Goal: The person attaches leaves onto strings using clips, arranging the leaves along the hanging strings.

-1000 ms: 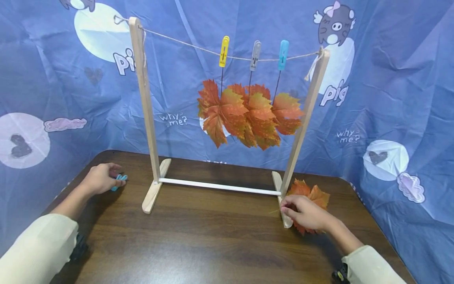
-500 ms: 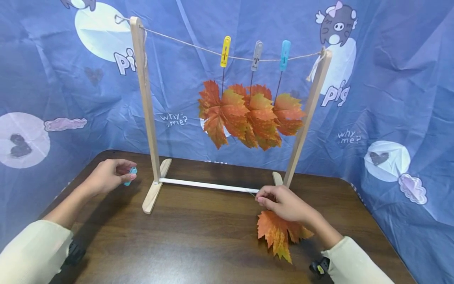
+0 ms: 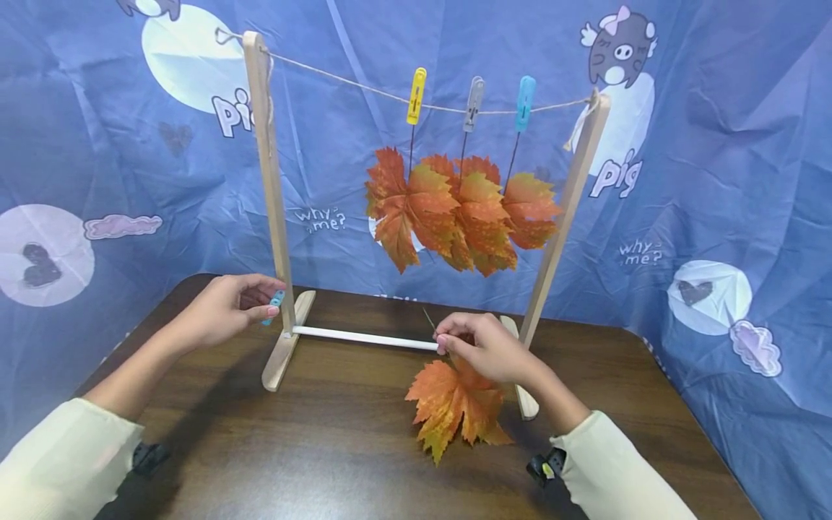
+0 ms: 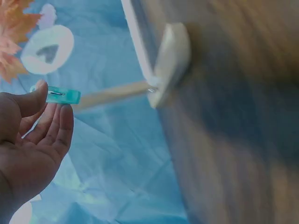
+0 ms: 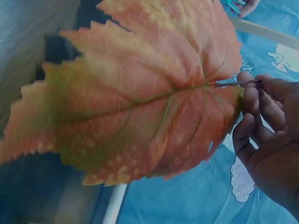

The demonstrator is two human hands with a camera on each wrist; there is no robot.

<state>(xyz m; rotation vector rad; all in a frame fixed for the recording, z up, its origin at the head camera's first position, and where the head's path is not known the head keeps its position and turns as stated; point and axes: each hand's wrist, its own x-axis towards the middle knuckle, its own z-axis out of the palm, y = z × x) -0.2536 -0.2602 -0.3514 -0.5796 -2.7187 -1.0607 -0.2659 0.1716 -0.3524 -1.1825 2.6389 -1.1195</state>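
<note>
Between thumb and fingers, my left hand [image 3: 230,307] pinches a light blue clothespin [image 3: 276,303], beside the left post of a wooden stand. The left wrist view shows the same clothespin [image 4: 63,95] held at one end. My right hand [image 3: 487,347] pinches the thin stem of an orange maple leaf [image 3: 458,408]. Its blade hangs below the fingers, in front of the white crossbar [image 3: 364,338]; the leaf [image 5: 154,93] fills much of the right wrist view. Several similar leaves [image 3: 416,206] hang from the string by a yellow clothespin [image 3: 417,96], a grey clothespin [image 3: 474,105] and a blue clothespin [image 3: 525,103].
The stand's left post [image 3: 269,173] and right post [image 3: 565,217] carry a slack string [image 3: 338,76] between them. Wooden feet [image 3: 279,361] rest on the brown table [image 3: 312,455]. A blue printed cloth [image 3: 728,180] surrounds the table at the back and sides.
My left hand has lifted the blue clothespin and moved right, to the left post. My right hand has carried the leaf leftward from the right post and raised it, its stem now pointing up.
</note>
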